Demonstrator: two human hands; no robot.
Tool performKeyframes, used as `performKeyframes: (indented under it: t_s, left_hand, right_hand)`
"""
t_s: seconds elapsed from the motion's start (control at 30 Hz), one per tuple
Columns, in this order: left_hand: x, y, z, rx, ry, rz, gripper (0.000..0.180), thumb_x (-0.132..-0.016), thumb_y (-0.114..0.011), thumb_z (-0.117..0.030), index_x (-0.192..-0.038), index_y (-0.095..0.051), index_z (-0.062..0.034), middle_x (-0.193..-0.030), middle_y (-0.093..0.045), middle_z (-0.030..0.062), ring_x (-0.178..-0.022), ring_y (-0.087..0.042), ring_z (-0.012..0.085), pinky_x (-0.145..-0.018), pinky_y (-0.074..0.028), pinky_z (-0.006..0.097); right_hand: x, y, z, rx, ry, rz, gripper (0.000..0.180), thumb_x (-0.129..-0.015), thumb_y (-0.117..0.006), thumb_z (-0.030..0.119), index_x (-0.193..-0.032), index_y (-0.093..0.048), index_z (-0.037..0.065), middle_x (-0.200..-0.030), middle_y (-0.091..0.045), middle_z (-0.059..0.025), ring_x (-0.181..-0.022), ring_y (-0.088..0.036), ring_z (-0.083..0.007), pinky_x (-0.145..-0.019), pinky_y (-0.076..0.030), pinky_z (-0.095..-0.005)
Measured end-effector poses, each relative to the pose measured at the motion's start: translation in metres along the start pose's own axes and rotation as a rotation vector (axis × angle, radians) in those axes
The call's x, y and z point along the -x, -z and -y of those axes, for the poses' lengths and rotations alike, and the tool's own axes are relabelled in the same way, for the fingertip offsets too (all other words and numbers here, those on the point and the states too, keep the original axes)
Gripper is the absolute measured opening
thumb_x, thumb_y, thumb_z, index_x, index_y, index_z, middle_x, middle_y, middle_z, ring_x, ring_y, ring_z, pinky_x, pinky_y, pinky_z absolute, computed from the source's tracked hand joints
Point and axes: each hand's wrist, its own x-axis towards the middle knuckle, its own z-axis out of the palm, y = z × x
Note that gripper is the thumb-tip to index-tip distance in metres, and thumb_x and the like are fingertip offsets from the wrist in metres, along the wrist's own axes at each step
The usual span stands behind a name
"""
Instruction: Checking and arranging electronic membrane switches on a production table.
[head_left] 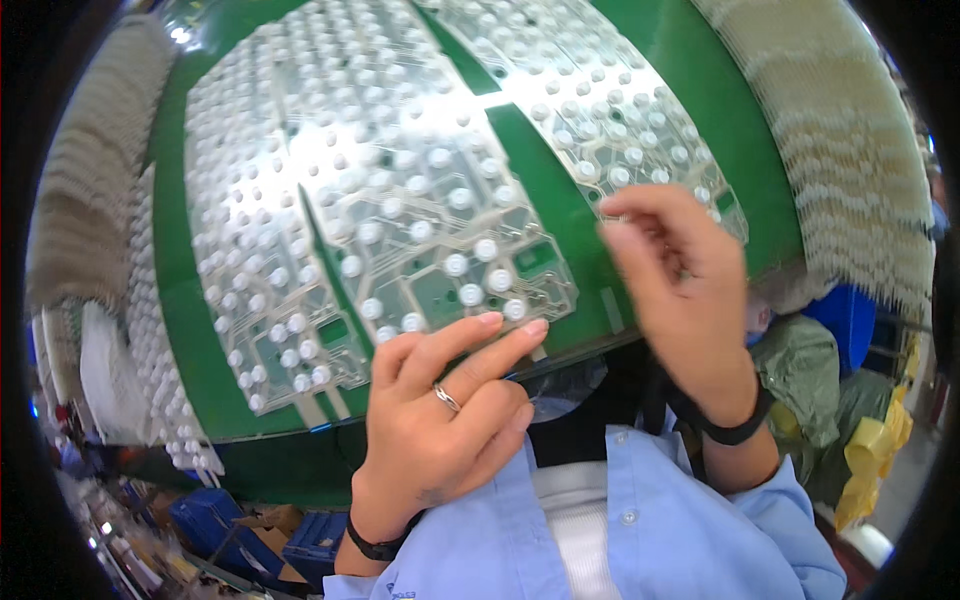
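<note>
Clear flexible circuit sheets dotted with white dome buttons lie on a green table. My left hand (440, 400), wearing a ring, touches the near edge of the middle sheet (430, 290) with its index and middle fingertips. Those two fingers are stretched out and the others are bent; I see nothing held. My right hand (685, 290) is raised over the near end of the right sheet (565, 105), slightly blurred. Its thumb and index tips curve toward each other with a small gap, and nothing shows between them. Another sheet (265, 275) lies left of the middle one.
Tall layered stacks of similar sheets stand at the table's left (100, 200) and right (850, 150) sides. The green table (760, 205) has its front edge just before me. Blue crates (215, 525) are below left; plastic bags (800, 370) and a blue bin (850, 325) are at right.
</note>
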Motion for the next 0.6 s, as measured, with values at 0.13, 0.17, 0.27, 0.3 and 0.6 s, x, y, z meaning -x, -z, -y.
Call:
performKeyframes:
  t_s: [0.13,0.17,0.27,0.3,0.6]
  left_hand:
    - [0.016,0.017,-0.008,0.011,0.096,-0.016,0.01,-0.078,-0.065,-0.015,-0.072,-0.059,-0.0101,-0.127,-0.063,0.0091,-0.127,-0.048,0.0335,-0.1,-0.032,0.045]
    - [0.018,0.015,-0.007,0.018,0.14,0.012,0.01,-0.079,-0.065,-0.014,-0.073,-0.059,-0.0101,-0.13,-0.061,0.0094,-0.13,-0.046,0.0343,-0.103,-0.03,0.046]
    - [0.031,0.014,-0.01,0.012,0.111,0.058,0.009,-0.078,-0.067,-0.014,-0.075,-0.06,-0.011,-0.133,-0.059,0.0057,-0.131,-0.047,0.0284,-0.107,-0.028,0.049]
    - [0.035,0.013,-0.013,0.025,0.091,0.065,0.009,-0.078,-0.068,-0.014,-0.075,-0.06,-0.0113,-0.133,-0.059,0.0048,-0.13,-0.047,0.0268,-0.108,-0.028,0.049]
    - [0.025,-0.009,-0.016,0.069,-0.003,0.005,0.008,-0.082,-0.066,-0.019,-0.081,-0.063,-0.012,-0.137,-0.055,0.0031,-0.131,-0.047,0.0219,-0.105,-0.031,0.049]
  right_hand:
    - [0.005,0.053,-0.011,0.264,0.337,0.176,0.071,-0.07,-0.081,0.033,-0.128,-0.053,0.001,-0.132,-0.052,-0.0135,-0.121,-0.048,-0.0299,-0.101,-0.035,-0.0413]
    - [0.009,0.065,-0.014,0.395,0.379,0.289,0.086,-0.065,-0.084,0.038,-0.135,-0.048,0.001,-0.144,-0.044,-0.0149,-0.135,-0.037,-0.0336,-0.111,-0.026,-0.0455]
    - [0.032,0.067,-0.023,0.731,0.307,0.368,0.076,-0.063,-0.078,0.016,-0.134,-0.052,0.01,-0.148,-0.038,-0.0146,-0.137,-0.033,-0.0367,-0.112,-0.024,-0.0477]
    - [0.035,0.072,-0.021,0.667,0.291,0.332,0.061,-0.067,-0.071,0.004,-0.127,-0.059,0.009,-0.138,-0.051,-0.0146,-0.132,-0.04,-0.0357,-0.111,-0.027,-0.0458]
    - [0.028,0.054,0.017,-0.057,0.269,-0.281,0.025,-0.095,-0.05,0.003,-0.115,-0.062,-0.005,-0.118,-0.063,-0.0184,-0.113,-0.057,-0.0269,-0.103,-0.04,-0.0391]
